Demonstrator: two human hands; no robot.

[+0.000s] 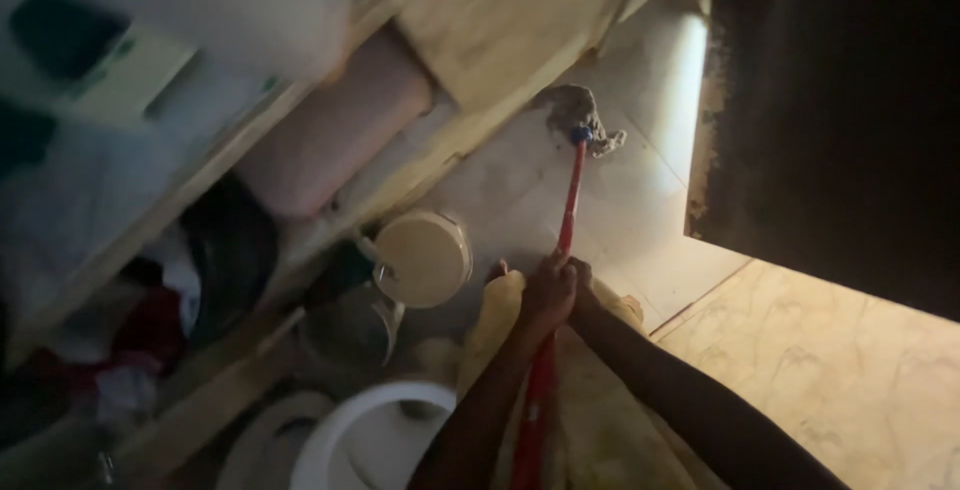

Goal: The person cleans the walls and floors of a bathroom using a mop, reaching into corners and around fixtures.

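A mop with a red handle (571, 195) runs up the middle of the head view. Its grey string head (577, 113) presses on the pale floor tiles (640, 200) by the foot of a wooden shelf unit. My left hand (548, 290) is wrapped around the handle partway down. My right hand (583, 283) grips the same handle right beside it, the two hands touching. The lower stretch of the handle passes down between my forearms.
A cream lidded bucket (425, 258) stands left of my hands. A white toilet bowl (375, 440) sits at the bottom. The wooden shelf unit (250, 150) holds a pink roll, clothes and clutter. A dark panel (830, 110) fills the right side.
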